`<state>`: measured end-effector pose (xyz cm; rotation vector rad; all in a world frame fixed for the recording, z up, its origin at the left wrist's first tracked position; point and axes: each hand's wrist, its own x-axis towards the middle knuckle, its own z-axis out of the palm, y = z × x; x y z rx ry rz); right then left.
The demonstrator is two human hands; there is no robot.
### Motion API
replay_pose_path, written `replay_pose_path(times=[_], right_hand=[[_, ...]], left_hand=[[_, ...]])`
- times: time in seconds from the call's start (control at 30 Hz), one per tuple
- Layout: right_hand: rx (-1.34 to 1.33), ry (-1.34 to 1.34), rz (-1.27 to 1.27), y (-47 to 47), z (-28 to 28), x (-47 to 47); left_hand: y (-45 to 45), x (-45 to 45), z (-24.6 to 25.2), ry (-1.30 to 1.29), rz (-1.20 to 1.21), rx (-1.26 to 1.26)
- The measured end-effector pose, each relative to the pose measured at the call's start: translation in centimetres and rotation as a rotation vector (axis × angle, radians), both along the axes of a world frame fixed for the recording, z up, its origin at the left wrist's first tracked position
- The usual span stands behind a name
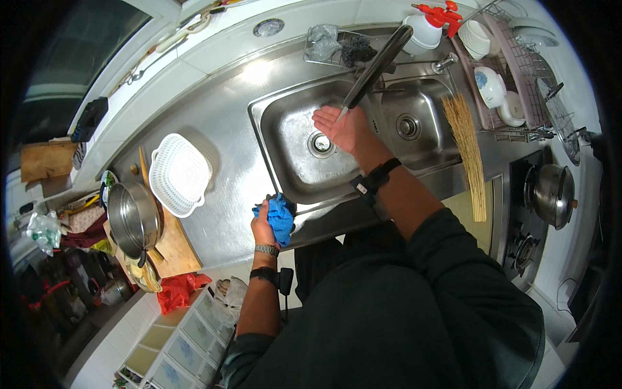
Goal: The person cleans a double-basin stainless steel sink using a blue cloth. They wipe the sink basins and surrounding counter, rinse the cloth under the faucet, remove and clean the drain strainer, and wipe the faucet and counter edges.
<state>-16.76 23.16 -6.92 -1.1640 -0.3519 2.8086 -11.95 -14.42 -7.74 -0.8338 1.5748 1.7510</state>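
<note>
My left hand (263,226) grips a crumpled blue cloth (280,219) at the front edge of the steel counter, left of the large sink basin. Over that stainless steel basin (291,165), my right hand (344,130) is held palm up with its fingers extended. A thin stream of water (342,114) falls from the dark faucet spout (379,67) onto this hand. Below the fingertips lies the basin's drain strainer (321,144). A smaller basin (427,131) with its own drain adjoins on the right.
A white plastic basket (177,175) stands on the counter at left, beside a steel pot (133,219) and a wooden cutting board (180,243). A straw brush (466,155) lies across the right sink edge. Behind are a red-and-white spray bottle (425,34) and a dish rack (515,82).
</note>
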Motion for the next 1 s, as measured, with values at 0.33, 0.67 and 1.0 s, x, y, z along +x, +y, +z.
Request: replay_pose_path(times=[0.33, 0.67, 1.0], right_hand=[[0.364, 0.055, 0.601, 1.2, -3.0, 1.8], [0.777, -0.114, 1.162, 0.6, -6.4, 6.3], [0.328, 0.061, 0.587, 4.7, -4.1, 0.1]], left_hand=[[-0.5, 0.1, -1.6, 0.050, 0.029, -0.003], [-0.2, 0.0, -1.0, 0.044, 0.037, -0.007], [0.1, 0.0, -0.6, 0.045, 0.029, -0.017]])
